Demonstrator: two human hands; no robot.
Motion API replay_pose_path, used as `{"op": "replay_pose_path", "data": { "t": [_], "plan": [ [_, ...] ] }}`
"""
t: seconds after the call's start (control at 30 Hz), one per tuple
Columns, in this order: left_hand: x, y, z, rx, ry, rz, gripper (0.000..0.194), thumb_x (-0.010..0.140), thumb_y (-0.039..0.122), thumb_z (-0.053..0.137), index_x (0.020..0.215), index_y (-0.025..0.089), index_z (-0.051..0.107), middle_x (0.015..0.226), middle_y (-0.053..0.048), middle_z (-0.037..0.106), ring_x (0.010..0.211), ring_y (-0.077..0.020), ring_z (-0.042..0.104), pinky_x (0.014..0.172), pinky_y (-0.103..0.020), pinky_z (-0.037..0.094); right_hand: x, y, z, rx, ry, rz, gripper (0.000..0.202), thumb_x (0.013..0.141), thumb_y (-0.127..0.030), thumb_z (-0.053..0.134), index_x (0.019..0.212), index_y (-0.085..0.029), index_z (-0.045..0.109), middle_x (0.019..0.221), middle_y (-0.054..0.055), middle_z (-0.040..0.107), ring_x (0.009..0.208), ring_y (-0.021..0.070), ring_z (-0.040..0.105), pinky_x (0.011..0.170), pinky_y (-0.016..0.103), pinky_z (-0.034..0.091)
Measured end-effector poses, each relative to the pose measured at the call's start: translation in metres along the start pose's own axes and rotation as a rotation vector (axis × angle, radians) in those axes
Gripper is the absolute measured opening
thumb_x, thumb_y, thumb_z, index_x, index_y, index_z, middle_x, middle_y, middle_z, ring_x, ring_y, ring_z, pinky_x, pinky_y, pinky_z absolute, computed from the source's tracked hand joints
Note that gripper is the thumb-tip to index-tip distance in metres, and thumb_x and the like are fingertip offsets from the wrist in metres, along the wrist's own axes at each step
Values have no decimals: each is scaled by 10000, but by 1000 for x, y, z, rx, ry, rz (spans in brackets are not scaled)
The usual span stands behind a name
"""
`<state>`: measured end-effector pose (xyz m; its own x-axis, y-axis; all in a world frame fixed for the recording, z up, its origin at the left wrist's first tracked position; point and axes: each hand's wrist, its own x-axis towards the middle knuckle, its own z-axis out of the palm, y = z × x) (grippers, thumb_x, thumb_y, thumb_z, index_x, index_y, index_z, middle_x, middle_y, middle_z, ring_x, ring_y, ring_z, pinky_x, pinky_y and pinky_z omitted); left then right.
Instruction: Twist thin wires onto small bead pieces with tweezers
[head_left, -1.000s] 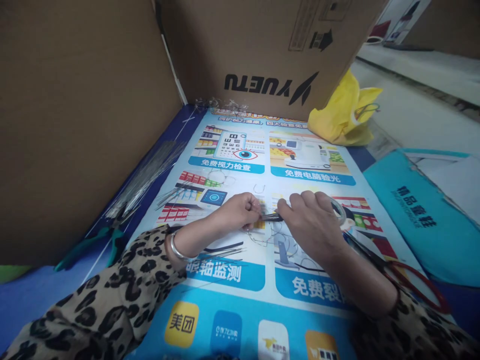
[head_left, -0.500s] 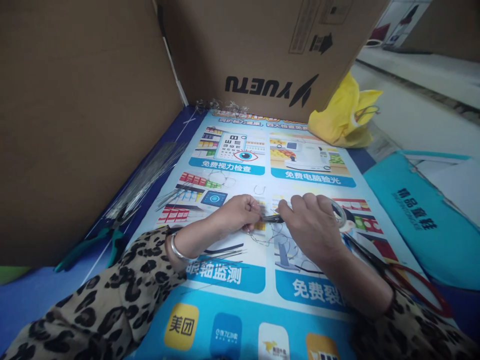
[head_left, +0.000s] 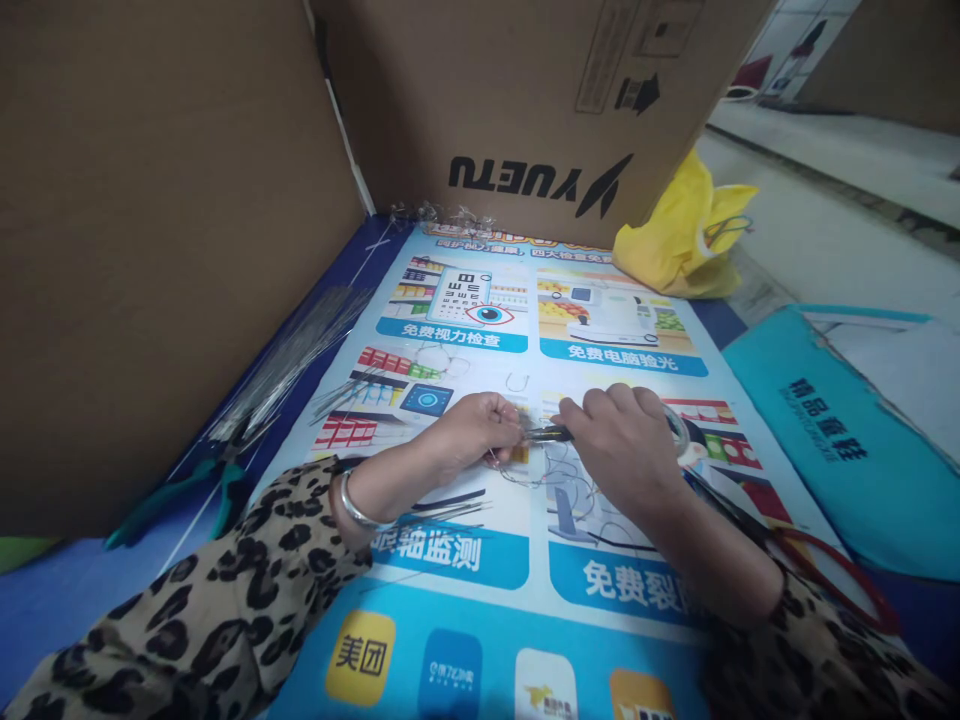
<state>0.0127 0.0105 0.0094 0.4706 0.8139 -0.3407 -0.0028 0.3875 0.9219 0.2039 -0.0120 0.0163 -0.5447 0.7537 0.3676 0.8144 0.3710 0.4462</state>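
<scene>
My left hand (head_left: 476,432) pinches a thin bent wire (head_left: 519,480) between thumb and fingertips, and part of it loops out below the fingers. From the other side, my right hand (head_left: 621,445) is wrapped round a pair of narrow-nosed pliers (head_left: 553,434). The plier jaws point left and meet the wire right at my left fingertips; their exact bite is too small to make out. Beneath and between both hands lie more wire pieces. A clear roll of tape (head_left: 677,432) sits just behind my right hand. Scissors with red handles (head_left: 840,580) lie partly under my right forearm.
Green-handled pliers (head_left: 225,470) rest at left beside a bundle of straight wires (head_left: 289,345). Cardboard walls (head_left: 540,90) enclose the back and left. Small wire pieces (head_left: 450,216) lie along the back. A yellow bag (head_left: 675,245) and a turquoise box (head_left: 817,430) stand at right.
The plier jaws have shifted slightly at my left fingertips, and my right hand has turned a little. My left hand keeps its pinch on the wire.
</scene>
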Motion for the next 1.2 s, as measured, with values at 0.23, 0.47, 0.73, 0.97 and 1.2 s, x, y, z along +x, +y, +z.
{"op": "replay_pose_path", "data": {
  "t": [0.23, 0.47, 0.73, 0.97, 1.2],
  "plan": [
    [0, -2, 2, 51, 34, 21, 171, 673, 86, 576, 728, 173, 439, 399, 74, 500, 352, -49, 408, 397, -169, 317, -1, 1, -1, 55, -53, -8, 148, 815, -155, 495, 856, -187, 634, 729, 71, 553, 765, 216, 364, 718, 366, 191],
    [-1, 0, 4, 101, 65, 11, 148, 698, 85, 545, 726, 176, 431, 402, 75, 501, 353, -49, 404, 392, -167, 333, 2, 0, -1, 25, -66, -48, 126, 829, -179, 486, 826, -197, 610, 738, 67, 538, 774, 221, 375, 740, 374, 199],
    [0, 1, 0, 60, 10, -35, 161, 656, 57, 528, 730, 172, 444, 396, 67, 512, 352, -57, 412, 383, -167, 330, 1, -2, -4, -33, -30, -59, 144, 824, -166, 486, 849, -185, 626, 708, 71, 539, 742, 214, 377, 716, 369, 197],
    [1, 3, -1, 62, 14, -79, 153, 640, 47, 523, 714, 164, 456, 388, 53, 519, 346, -62, 426, 388, -170, 340, -1, -5, -5, -75, -1, -31, 164, 836, -163, 471, 889, -186, 625, 710, 65, 539, 736, 210, 387, 717, 371, 200],
    [1, 4, 0, 99, 41, -82, 158, 637, 36, 515, 699, 166, 452, 375, 58, 514, 336, -62, 418, 376, -170, 346, -1, -7, -4, -85, -7, -20, 144, 838, -176, 475, 868, -197, 614, 717, 58, 530, 746, 213, 391, 728, 377, 206]
  ]
}}
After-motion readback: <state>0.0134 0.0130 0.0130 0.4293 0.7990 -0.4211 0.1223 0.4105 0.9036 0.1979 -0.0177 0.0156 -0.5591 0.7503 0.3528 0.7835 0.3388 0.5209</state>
